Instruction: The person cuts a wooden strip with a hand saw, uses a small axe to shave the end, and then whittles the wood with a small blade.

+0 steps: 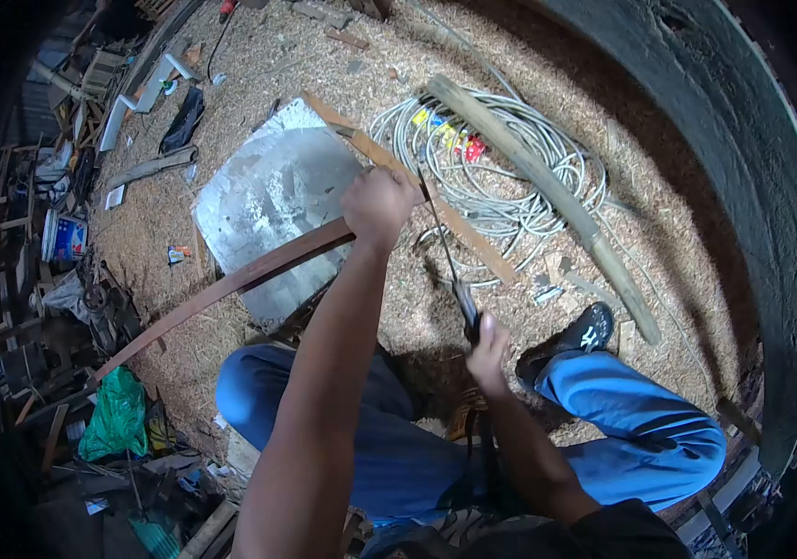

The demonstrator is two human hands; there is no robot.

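A wooden strip point(254, 270) and a thin-bladed tool point(461, 296) are held above a chip-strewn floor point(154, 265).
The strip, slanting across a metal sheet point(277, 186), is clasped near its upper end by the closed left hand point(381, 205); the tool's dark handle is gripped by the curled right hand point(489, 350), its blade beside that end.

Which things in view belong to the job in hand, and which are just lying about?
In use:
reddish wood strip, held by the left hand
thin-bladed tool, perhaps a saw, in the right hand

Lying about, apparently:
coiled cable
wooden pole
green plastic bag
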